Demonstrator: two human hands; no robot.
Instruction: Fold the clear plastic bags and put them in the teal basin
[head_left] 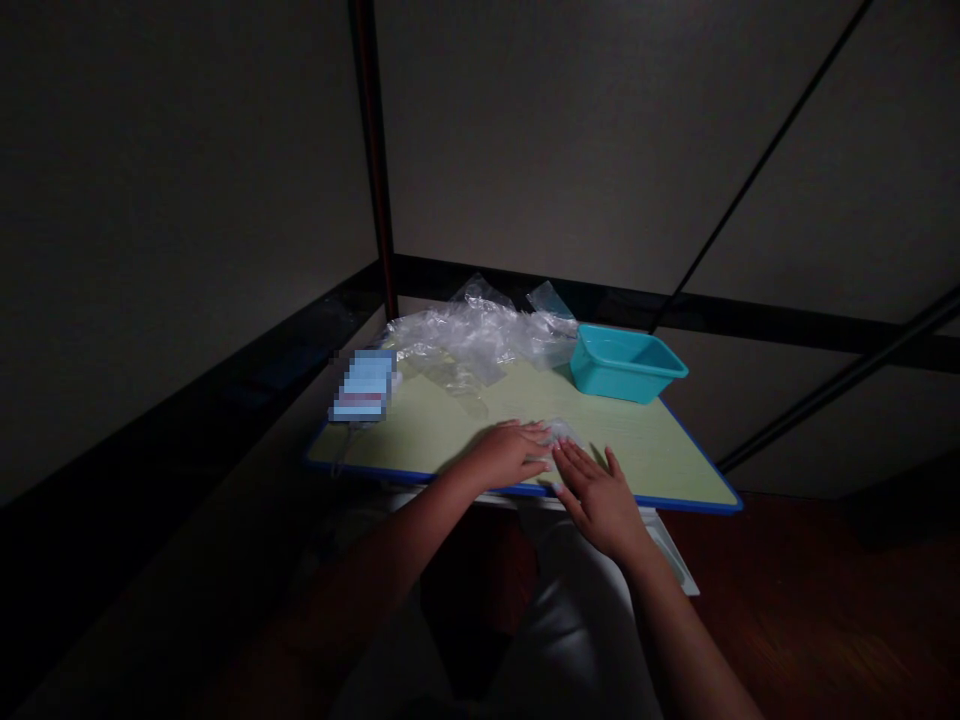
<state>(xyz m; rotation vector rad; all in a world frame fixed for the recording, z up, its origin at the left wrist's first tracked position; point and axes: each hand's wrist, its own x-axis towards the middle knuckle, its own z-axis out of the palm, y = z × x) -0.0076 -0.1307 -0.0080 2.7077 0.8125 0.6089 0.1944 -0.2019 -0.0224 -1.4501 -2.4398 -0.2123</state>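
Note:
At the front edge of a pale yellow-green table (675, 470) with a blue rim, both hands lie over a small clear plastic bag (559, 428). My left hand (506, 455) is flat with its fingers stretched toward the right, the fingertips on the bag. My right hand (596, 500) points up and to the left, fingers extended, its tips touching the bag's near part. Much of the bag is hidden under the fingers. A loose heap of clear plastic bags (480, 330) spreads along the table's back.
A turquoise plastic basket (626, 385) stands at the back right. On the left lies a phone-like object (364, 385), blurred out, with a cord hanging over the edge. Dark-trimmed panel walls (525, 150) close in behind and at left. A pale tray or drawer (675, 555) sits under the table.

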